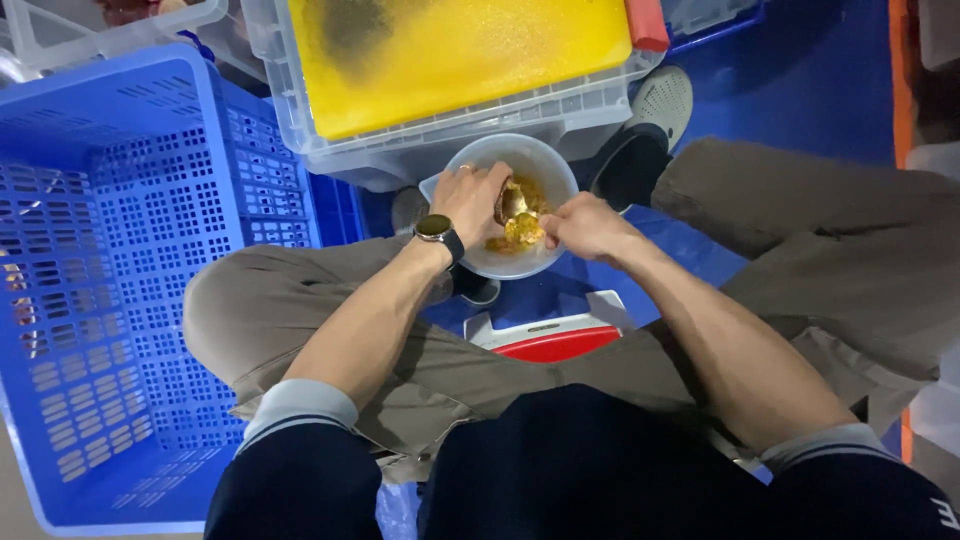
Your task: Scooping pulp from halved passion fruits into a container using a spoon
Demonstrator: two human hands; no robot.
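Head view: seated, knees apart, both hands over a pale bowl (pixel 470 180) at 12 o'clock, between the feet. Left hand (pixel 468 198) curled tight around a brownish shell piece (pixel 508 200), watch on the wrist. Right hand (pixel 582 226) at 3 o'clock of the bowl, fingers pinched shut on yellow flesh (pixel 524 230) just beside the shell. Looks like picking or scooping the soft yellow matter out of the shell and into the bowl, midway through; more yellow bits lying on the bowl's floor. Next move, by judgement, calls for a steady hold on the shell and a clean pull of the pinched piece, kept above the bowl.

Containers: clear crate (pixel 420 140) at 12 o'clock beyond the bowl, topped by a yellow board (pixel 470 50) with a dark smudge; contents hidden. Blue crate (pixel 130 200) at 9 o'clock, lying tilted, inside not readable. Red-and-white stool (pixel 550 335) under the legs.
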